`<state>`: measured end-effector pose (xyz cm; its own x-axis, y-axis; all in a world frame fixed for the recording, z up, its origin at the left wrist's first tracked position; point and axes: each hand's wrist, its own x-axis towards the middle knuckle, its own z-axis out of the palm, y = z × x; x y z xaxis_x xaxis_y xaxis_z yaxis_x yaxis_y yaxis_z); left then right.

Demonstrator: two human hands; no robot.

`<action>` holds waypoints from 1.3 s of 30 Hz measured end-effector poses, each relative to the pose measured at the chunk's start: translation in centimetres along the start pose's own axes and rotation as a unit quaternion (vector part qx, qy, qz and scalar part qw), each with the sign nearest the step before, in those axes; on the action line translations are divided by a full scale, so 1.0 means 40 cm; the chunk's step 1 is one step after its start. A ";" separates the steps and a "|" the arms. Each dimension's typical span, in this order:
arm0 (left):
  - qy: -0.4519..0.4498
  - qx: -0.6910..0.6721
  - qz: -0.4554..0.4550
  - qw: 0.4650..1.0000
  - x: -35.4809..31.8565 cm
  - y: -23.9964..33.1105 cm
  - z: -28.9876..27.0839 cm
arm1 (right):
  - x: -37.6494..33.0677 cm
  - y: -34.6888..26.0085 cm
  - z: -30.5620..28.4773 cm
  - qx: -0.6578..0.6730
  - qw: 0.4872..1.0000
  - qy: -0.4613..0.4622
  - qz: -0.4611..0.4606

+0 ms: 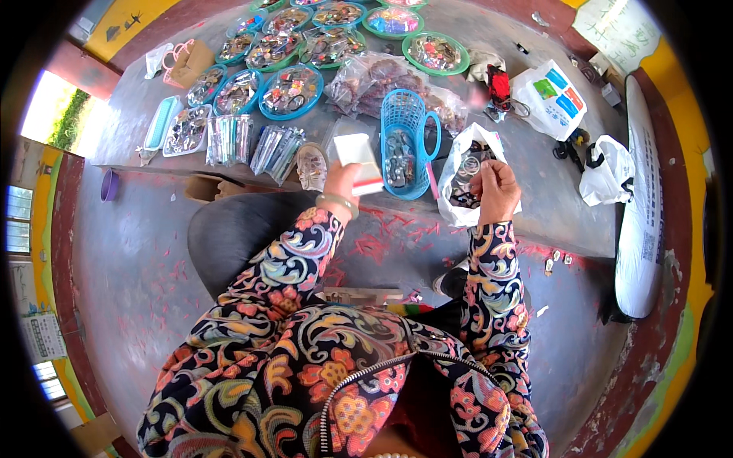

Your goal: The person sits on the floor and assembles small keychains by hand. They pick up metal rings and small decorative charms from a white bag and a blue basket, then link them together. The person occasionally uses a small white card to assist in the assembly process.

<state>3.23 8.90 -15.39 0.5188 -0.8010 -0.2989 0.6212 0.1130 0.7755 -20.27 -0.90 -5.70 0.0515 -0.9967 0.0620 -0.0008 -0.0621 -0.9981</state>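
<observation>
My left hand (pixel 340 183), a bangle at its wrist, is closed on a small white box (pixel 354 150) with a red edge. Over the mouth of an opened white plastic bag (pixel 460 217), my right hand (pixel 499 192) pinches its thumb and fingers together. What it pinches, if anything, is too small to make out. Dark, shiny small pieces (pixel 463 183) fill the bag, some of them ring-shaped. Between my hands stands a blue plastic basket (pixel 402 109) with a looped handle, holding small packaged items (pixel 399 156).
Blue and green trays (pixel 291 93) of small goods crowd the ledge's far left. Bundled pens (pixel 229 140), a clear bag (pixel 369 80) of reddish pieces and more white bags (pixel 551 99) lie nearby. A long white sack (pixel 641 206) stands at right. Red scraps (pixel 374 243) litter the near edge.
</observation>
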 end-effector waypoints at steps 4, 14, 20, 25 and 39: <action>0.174 0.165 -0.012 0.971 0.124 -0.037 -0.062 | -0.010 0.003 0.012 -0.009 0.999 -0.037 0.031; 0.136 0.417 -0.004 0.899 0.358 -0.110 -0.149 | -0.017 0.011 0.031 -0.042 0.994 -0.090 0.055; 0.227 0.461 0.127 0.849 0.384 -0.061 -0.139 | -0.011 0.010 0.057 0.029 0.989 -0.095 0.107; 0.008 0.263 0.115 0.958 0.261 0.051 0.110 | 0.000 0.038 0.008 0.174 0.962 -0.078 0.198; -0.464 0.403 0.140 0.777 -0.074 0.232 0.420 | -0.024 0.000 -0.033 0.269 0.889 -0.227 0.292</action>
<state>-2.41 2.44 2.04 -0.3114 -0.9324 0.1835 -0.2018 0.2536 0.9460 -21.63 -0.02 -5.75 0.5981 -0.7190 -0.3539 0.3116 0.6155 -0.7239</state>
